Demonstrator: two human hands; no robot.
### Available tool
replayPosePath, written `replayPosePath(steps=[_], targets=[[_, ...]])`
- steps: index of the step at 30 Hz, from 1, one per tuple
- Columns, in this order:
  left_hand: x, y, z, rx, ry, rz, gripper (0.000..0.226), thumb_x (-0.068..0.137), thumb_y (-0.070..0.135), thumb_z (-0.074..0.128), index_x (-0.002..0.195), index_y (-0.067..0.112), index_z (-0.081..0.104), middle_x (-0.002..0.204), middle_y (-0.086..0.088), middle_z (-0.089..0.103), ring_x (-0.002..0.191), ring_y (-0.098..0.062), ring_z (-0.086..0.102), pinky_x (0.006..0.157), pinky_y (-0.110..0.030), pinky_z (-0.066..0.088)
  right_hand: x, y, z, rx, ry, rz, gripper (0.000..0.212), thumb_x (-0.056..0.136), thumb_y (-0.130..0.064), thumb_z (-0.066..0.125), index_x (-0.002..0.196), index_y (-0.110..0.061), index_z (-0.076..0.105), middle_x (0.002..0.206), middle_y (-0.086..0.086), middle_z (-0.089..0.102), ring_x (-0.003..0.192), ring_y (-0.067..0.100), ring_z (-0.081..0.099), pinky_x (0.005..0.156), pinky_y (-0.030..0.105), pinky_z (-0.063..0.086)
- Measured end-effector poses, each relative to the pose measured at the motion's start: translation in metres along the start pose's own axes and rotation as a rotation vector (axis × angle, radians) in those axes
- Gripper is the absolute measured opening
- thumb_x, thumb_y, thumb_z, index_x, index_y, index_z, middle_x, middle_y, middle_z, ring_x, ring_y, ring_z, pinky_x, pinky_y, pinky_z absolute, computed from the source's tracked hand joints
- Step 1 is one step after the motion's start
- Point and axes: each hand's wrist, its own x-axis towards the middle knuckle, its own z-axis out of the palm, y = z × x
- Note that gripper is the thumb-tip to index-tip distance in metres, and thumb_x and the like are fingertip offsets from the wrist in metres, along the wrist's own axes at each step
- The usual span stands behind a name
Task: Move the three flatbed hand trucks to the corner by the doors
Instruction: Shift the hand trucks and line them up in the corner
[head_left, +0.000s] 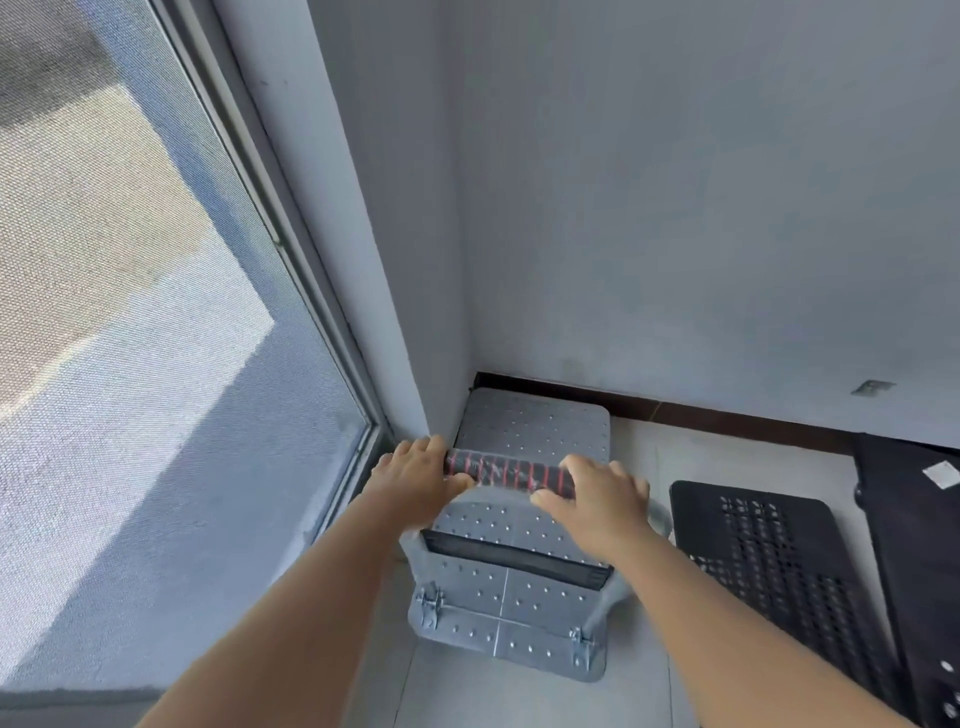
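Grey flatbed hand truck (511, 566) parked nose-in at the floor (639, 467) corner, deck front just short of the dark baseboard (675, 410), left edge close along the white wall return (395, 312) beside the glazed door (156, 364). Upright handle, foam-wrapped crossbar (511, 473) with red bands.

Left hand (415, 480) wrapped round the crossbar's left end, fingers over the top, thumb under. Right hand (592, 499) at the right end, fingers curled over but looser, thumb along the near side; likely a light hold, full closure not clear from this angle.

Handling, judged only:
- Perforated deck looks like moulded plastic or thin sheet; probably light unloaded, rolls easily on a smooth tile floor.
- Rigid deck, but handle sits on hinge brackets (428, 608) near the rear edge; could fold if pushed down rather than forward.
- Foam sleeve gives decent friction, no slip concern.
- Best hold: both hands spread wide on the crossbar, as here, for steering torque. Avoid the hinges, pinch risk.
- Casters not visible, swivel behaviour unknown.

Two black flatbeds, one perforated (769, 561) and one at the frame's right edge (914, 545), lying just beside on the right. Tight gap between grey and black decks; scuff risk on any final nudge.
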Motion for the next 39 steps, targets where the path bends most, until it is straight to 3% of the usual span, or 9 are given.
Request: replayPosePath(steps=[8,12,17,24,27,31,35,39], targets=[[0.053,-0.004,-0.017,0.003,0.041,0.018,0.048,0.093,0.052,0.042,0.124,0.015,0.043,0.128,-0.005,0.047,0.121,-0.025,0.041,0.102,-0.039,0.034,0.051,-0.005,-0.008,-0.02,0.034,0.038,0.041,0.085,-0.063,0.046,0.1,-0.025,0.05,0.106,-0.005,0.063,0.106,0.023,0.047,0.082,0.036,0.025],[0.073,-0.001,-0.017,-0.037,0.062,0.017,0.049,0.093,0.053,0.041,0.125,0.016,0.042,0.129,-0.006,0.047,0.123,-0.027,0.042,0.104,-0.041,0.035,0.069,0.0,-0.017,-0.009,0.018,0.033,0.035,0.086,-0.061,0.046,0.09,-0.027,0.043,0.094,-0.006,0.055,0.104,0.023,0.048,0.082,0.036,0.025],[0.082,-0.001,-0.014,-0.061,0.081,0.017,0.049,0.093,0.054,0.042,0.124,0.016,0.043,0.129,-0.006,0.046,0.122,-0.027,0.042,0.105,-0.042,0.036,0.076,0.002,-0.019,-0.032,0.018,0.039,0.041,0.086,-0.061,0.047,0.104,-0.025,0.052,0.095,-0.007,0.055,0.106,0.022,0.049,0.081,0.035,0.025],[0.066,0.004,-0.009,-0.097,0.173,-0.012,0.047,0.093,0.052,0.043,0.127,0.021,0.043,0.131,-0.003,0.046,0.127,-0.024,0.038,0.107,-0.039,0.029,0.064,-0.002,-0.017,-0.042,0.0,0.072,0.052,0.085,-0.064,0.048,0.123,-0.028,0.048,0.124,-0.001,0.055,0.119,0.024,0.043,0.095,0.037,0.028],[0.051,0.007,-0.001,-0.135,0.257,-0.007,0.053,0.094,0.05,0.043,0.139,0.024,0.035,0.142,0.0,0.04,0.139,-0.021,0.026,0.114,-0.04,0.019,0.049,-0.006,-0.016,-0.027,0.023,0.079,0.068,0.085,-0.064,0.047,0.141,-0.029,0.032,0.145,-0.001,0.039,0.133,0.024,0.032,0.107,0.039,0.021],[0.027,0.018,0.004,-0.118,0.306,0.017,0.069,0.095,0.05,0.042,0.152,0.025,0.012,0.159,0.004,0.014,0.149,-0.02,-0.001,0.119,-0.044,0.005,0.021,-0.007,-0.021,0.015,0.041,0.079,0.091,0.083,-0.066,0.048,0.151,-0.024,0.005,0.159,-0.005,0.012,0.145,0.021,0.011,0.117,0.044,0.01],[-0.004,0.054,0.004,-0.192,0.369,0.051,0.073,0.095,0.05,0.043,0.152,0.025,0.006,0.161,0.003,0.008,0.149,-0.018,-0.005,0.119,-0.043,0.001,-0.014,0.004,-0.031,0.07,0.053,0.063,0.089,0.087,-0.063,0.046,0.152,-0.024,-0.001,0.161,-0.007,0.003,0.148,0.017,0.002,0.119,0.045,0.006],[-0.036,0.098,0.014,-0.224,0.421,0.103,0.069,0.097,0.046,0.041,0.152,0.022,0.007,0.16,0.001,0.01,0.149,-0.019,-0.002,0.121,-0.041,0.004,-0.056,0.028,-0.042,0.089,0.128,0.077,0.076,0.093,-0.057,0.04,0.152,-0.022,0.007,0.16,-0.006,0.011,0.146,0.017,0.009,0.117,0.04,0.007]])
